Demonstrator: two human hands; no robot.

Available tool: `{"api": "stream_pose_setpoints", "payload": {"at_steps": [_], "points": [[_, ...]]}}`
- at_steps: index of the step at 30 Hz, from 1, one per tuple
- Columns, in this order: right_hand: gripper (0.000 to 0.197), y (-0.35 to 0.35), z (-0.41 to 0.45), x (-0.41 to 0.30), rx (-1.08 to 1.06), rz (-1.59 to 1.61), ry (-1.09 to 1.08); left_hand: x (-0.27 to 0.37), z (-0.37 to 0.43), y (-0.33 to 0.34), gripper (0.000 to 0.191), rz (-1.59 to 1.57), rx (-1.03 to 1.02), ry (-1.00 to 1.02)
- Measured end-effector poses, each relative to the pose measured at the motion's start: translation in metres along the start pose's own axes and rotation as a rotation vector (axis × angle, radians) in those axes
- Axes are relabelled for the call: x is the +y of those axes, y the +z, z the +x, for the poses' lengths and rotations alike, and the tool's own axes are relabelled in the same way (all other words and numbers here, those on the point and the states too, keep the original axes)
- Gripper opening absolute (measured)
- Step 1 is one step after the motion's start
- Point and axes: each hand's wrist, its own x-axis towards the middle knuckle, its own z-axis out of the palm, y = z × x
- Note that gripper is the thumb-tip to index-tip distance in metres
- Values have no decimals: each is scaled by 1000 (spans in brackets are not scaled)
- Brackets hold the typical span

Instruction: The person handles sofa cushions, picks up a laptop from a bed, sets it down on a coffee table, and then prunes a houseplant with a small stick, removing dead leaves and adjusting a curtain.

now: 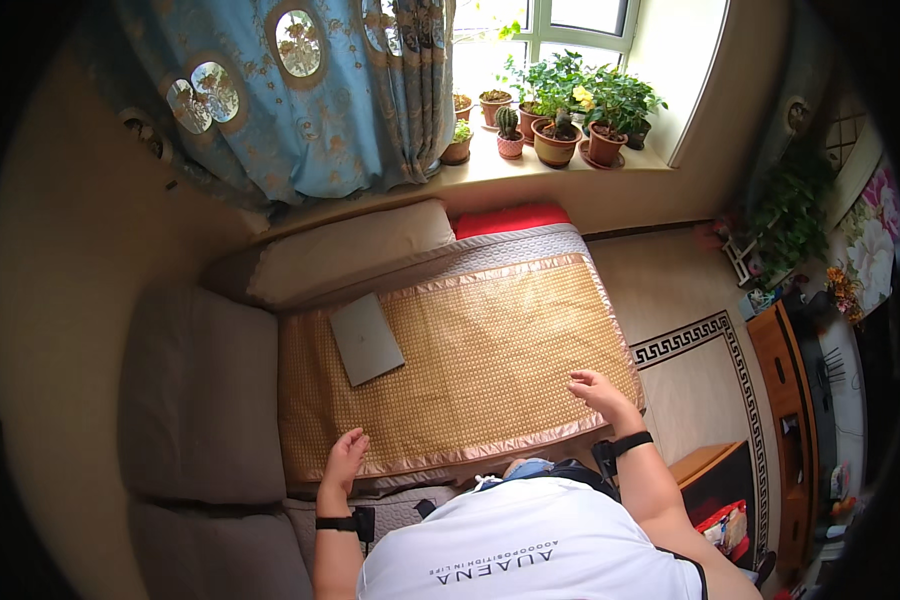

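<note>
My left hand (346, 459) hovers near the front left part of a woven tan sofa mat (487, 352), its fingers loosely bent and nothing held. Over the mat's front right part, my right hand (598, 394) is empty too, fingers apart and pointing left. A closed silver laptop (367, 339) lies on the left side of the mat, beyond my left hand and touched by neither hand. The mat has a shiny pink satin border and covers a quilted grey sofa seat cover (506, 251). Each wrist wears a black strap.
Grey sofa back cushions (202, 397) line the left. A beige cushion (352, 247) and a red cushion (514, 220) lie at the far edge. Potted plants (559, 139) stand on the windowsill beside a blue curtain (322, 97). To the right are a wooden cabinet (784, 375) and a low table (709, 465).
</note>
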Motion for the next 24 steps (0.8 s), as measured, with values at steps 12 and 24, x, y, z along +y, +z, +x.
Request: {"api": "stream_pose_setpoints", "payload": {"at_steps": [12,24], "points": [[49,-60,37,45,39,19,111,24,46,86,53,10,-52,-154],[50,-35,98,101,88,46,289,-30,124,126,49,-135,-152,-415]]}}
